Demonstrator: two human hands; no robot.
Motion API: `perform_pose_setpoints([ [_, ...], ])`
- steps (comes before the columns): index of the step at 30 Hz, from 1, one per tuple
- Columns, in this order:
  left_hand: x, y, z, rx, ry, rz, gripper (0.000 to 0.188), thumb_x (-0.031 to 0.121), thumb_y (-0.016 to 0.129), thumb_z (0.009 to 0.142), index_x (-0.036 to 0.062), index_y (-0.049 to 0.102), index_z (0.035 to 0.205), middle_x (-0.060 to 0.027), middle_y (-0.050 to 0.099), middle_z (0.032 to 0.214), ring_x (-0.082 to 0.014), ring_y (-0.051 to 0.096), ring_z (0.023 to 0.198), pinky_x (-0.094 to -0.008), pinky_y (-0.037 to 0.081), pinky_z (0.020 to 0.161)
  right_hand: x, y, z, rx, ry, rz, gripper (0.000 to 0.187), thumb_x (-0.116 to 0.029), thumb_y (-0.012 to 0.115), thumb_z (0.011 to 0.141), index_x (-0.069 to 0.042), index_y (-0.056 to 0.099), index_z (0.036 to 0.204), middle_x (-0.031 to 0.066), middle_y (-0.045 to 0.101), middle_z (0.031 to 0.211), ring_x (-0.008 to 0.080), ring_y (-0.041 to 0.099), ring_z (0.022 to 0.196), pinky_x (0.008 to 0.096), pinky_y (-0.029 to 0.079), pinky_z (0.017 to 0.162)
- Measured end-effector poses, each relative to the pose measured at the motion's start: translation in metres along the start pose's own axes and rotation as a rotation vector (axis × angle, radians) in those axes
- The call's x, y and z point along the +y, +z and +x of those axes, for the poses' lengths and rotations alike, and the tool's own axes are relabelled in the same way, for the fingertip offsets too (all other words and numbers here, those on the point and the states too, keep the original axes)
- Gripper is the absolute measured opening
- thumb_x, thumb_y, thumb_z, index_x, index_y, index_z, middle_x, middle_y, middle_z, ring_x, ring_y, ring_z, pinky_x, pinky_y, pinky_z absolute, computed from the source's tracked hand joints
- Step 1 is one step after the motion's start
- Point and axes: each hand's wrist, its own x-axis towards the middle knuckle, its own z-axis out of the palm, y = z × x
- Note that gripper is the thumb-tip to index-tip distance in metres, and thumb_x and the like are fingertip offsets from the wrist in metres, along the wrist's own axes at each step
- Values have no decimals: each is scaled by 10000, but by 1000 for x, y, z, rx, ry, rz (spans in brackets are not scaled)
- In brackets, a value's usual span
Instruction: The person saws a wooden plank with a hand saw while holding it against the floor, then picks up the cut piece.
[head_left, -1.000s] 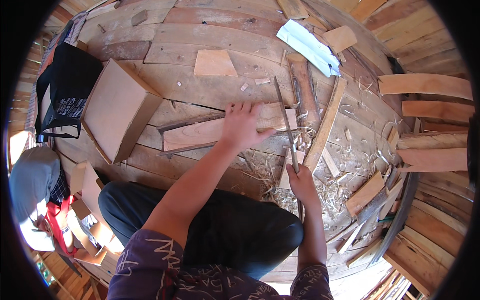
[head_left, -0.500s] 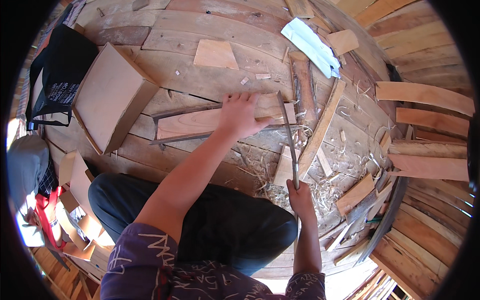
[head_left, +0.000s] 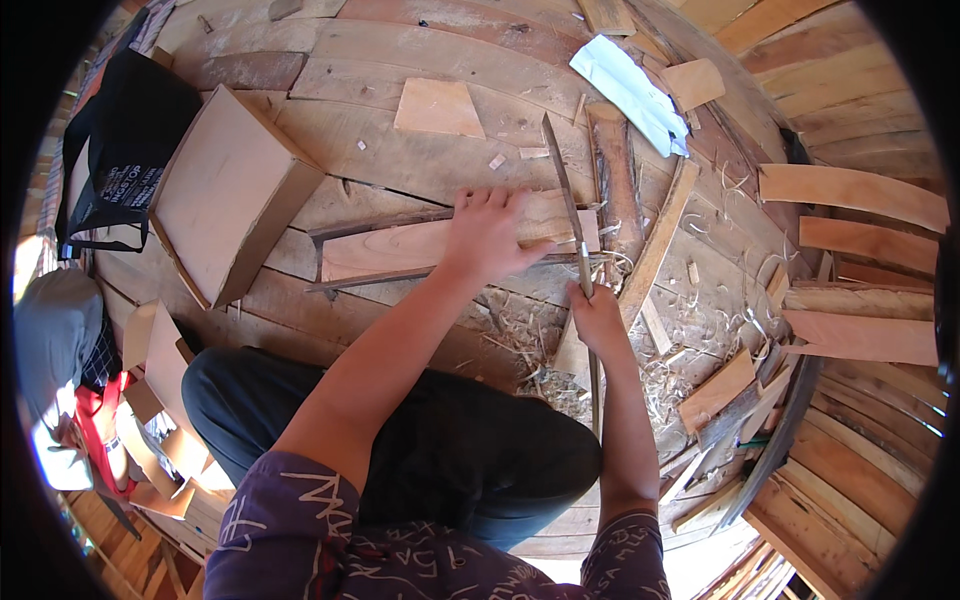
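Note:
A long-handled knife is gripped in my right hand, its narrow blade pointing away from me and its handle running back along my forearm. The blade crosses the right end of a pale wooden board; whether its edge touches the wood I cannot tell. My left hand lies on that board with fingers stretched out, pressing from above, left of the blade. Darker strips of wood run along the board's long sides. Curled wood shavings lie between the board and my knee.
A cardboard box and a black bag stand at left. Beyond the board are a flat wood offcut and a pale blue folded sheet. Long wood pieces lie at right, near slats. Another person sits at far left.
My right hand has moved away from me with the knife, so its blade reaches farther past the board. My left hand keeps its place on the board.

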Motion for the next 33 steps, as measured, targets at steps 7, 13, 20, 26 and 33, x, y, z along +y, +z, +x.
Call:
perform_pose_setpoints([
  [7, 4, -7, -5, -25, 65, -20, 737, 604, 704, 713, 104, 567, 1237, -137, 612, 1078, -301, 581, 1057, -512, 329, 1016, 16, 9, -23, 79, -115, 45, 365, -298, 549, 949, 56, 638, 965, 284, 642, 837, 448, 632, 826, 477, 479, 749],
  [13, 0, 3, -3, 77, 44, 14, 734, 608, 708, 709, 109, 570, 1230, -128, 607, 1059, -294, 580, 1055, -525, 342, 1009, 0, 11, -19, 93, -92, -8, 337, -273, 544, 952, 50, 637, 954, 280, 635, 809, 447, 634, 806, 475, 482, 735],
  [20, 6, -1, -6, 48, 42, -8, 742, 605, 706, 708, 98, 573, 1233, -125, 612, 1047, -297, 585, 1031, -518, 341, 998, 8, 10, -24, 143, -139, 26, 342, -266, 546, 951, 63, 632, 917, 288, 634, 823, 455, 631, 826, 474, 483, 731],
  [26, 5, -2, -5, 82, 44, 4, 744, 603, 712, 698, 90, 583, 1220, -128, 616, 1040, -298, 598, 998, -507, 335, 995, 11, 15, -19, 209, -174, -38, 340, -269, 554, 947, 61, 631, 910, 300, 627, 804, 476, 623, 809, 492, 487, 728],
  [33, 4, -1, -3, 69, 27, 28, 768, 623, 695, 704, 87, 575, 1239, -137, 627, 1066, -305, 604, 1021, -512, 337, 997, 18, 17, -13, 187, -209, -27, 321, -266, 563, 946, 45, 641, 951, 304, 639, 839, 476, 632, 836, 491, 500, 731],
])
